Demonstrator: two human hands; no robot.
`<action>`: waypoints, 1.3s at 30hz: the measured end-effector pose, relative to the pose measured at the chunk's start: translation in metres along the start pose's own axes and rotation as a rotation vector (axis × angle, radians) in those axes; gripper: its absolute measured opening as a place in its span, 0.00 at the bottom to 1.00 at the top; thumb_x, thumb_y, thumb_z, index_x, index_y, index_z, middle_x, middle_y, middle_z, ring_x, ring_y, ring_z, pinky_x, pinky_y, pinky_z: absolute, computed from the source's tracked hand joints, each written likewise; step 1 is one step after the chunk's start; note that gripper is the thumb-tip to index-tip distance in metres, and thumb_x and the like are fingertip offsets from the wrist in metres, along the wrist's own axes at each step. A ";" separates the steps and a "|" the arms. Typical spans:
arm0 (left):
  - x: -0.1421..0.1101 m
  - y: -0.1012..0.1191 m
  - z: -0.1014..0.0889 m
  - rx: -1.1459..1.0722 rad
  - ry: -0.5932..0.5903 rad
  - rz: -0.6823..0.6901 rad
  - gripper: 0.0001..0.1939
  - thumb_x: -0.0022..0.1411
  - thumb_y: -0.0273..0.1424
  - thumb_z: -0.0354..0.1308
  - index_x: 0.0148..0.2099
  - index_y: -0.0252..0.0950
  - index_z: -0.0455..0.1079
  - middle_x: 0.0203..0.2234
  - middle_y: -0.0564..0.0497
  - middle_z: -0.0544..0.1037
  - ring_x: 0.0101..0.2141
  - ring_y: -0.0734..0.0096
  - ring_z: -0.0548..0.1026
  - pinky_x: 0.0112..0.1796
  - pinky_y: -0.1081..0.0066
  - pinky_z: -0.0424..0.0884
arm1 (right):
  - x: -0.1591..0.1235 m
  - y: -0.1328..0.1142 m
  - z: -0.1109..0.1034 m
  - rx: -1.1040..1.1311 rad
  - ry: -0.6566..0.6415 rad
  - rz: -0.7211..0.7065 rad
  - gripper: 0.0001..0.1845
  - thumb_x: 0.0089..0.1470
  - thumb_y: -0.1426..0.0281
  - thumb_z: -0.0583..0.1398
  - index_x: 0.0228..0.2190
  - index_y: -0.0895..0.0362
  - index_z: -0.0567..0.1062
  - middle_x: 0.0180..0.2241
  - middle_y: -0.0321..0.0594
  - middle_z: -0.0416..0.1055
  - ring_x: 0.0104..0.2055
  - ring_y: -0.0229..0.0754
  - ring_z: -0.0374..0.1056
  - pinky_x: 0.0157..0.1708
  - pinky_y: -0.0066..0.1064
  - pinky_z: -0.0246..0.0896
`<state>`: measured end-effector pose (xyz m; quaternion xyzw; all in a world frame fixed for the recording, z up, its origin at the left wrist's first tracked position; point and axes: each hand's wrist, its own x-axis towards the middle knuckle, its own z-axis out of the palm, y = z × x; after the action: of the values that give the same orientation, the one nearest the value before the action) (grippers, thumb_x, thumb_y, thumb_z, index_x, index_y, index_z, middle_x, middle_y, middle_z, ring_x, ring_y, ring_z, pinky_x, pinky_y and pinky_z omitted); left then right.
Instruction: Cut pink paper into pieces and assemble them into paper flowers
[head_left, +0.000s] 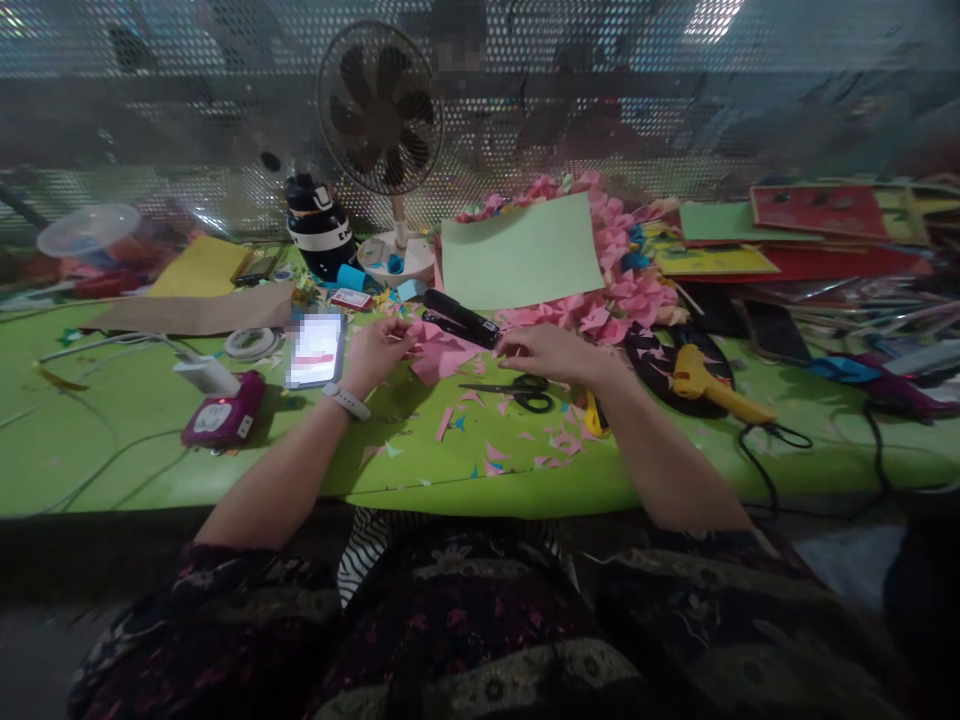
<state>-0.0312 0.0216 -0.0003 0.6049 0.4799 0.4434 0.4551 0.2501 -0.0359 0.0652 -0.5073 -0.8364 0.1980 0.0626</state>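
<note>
My left hand (377,352), with a white band on its wrist, has its fingertips together at the left edge of a pink paper piece (442,358). A black stapler (460,320) lies slanting over the back of that paper. At the stapler's right end is my right hand (551,353), its fingers bent and close together; whether they pinch anything is too small to make out. Black-handled scissors (525,390) rest just below, between the hands. Pink and blue scraps (491,455) lie scattered in front of them.
A pale green sheet (521,255) leans on a heap of pink paper pieces (622,290). At left are a lit phone (315,350) and a purple socket box (225,412) with cables. A fan (382,110) and bottle (321,230) stand behind; a yellow glue gun (712,385) lies right.
</note>
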 end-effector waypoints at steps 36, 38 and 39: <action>-0.006 0.011 0.004 0.030 0.086 -0.017 0.08 0.55 0.29 0.67 0.34 0.33 0.71 0.21 0.52 0.78 0.24 0.69 0.80 0.27 0.71 0.80 | -0.044 0.076 -0.055 0.071 0.587 0.264 0.12 0.51 0.62 0.62 0.31 0.58 0.80 0.28 0.40 0.77 0.31 0.41 0.69 0.35 0.33 0.62; -0.005 0.009 0.004 0.029 0.080 -0.011 0.08 0.56 0.29 0.67 0.34 0.33 0.71 0.22 0.51 0.78 0.24 0.70 0.80 0.27 0.71 0.80 | -0.046 0.076 -0.056 0.090 0.600 0.268 0.12 0.51 0.62 0.63 0.31 0.58 0.80 0.27 0.40 0.77 0.31 0.42 0.69 0.34 0.33 0.63; -0.005 0.008 0.004 0.028 0.075 -0.007 0.08 0.56 0.30 0.67 0.33 0.33 0.71 0.23 0.51 0.79 0.24 0.70 0.80 0.27 0.71 0.80 | -0.047 0.076 -0.056 0.102 0.613 0.272 0.11 0.51 0.62 0.63 0.31 0.58 0.80 0.27 0.40 0.76 0.30 0.42 0.69 0.34 0.33 0.63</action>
<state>-0.0264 0.0149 0.0063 0.5925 0.5047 0.4575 0.4300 0.3525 -0.0313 0.0911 -0.6464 -0.6922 0.0844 0.3098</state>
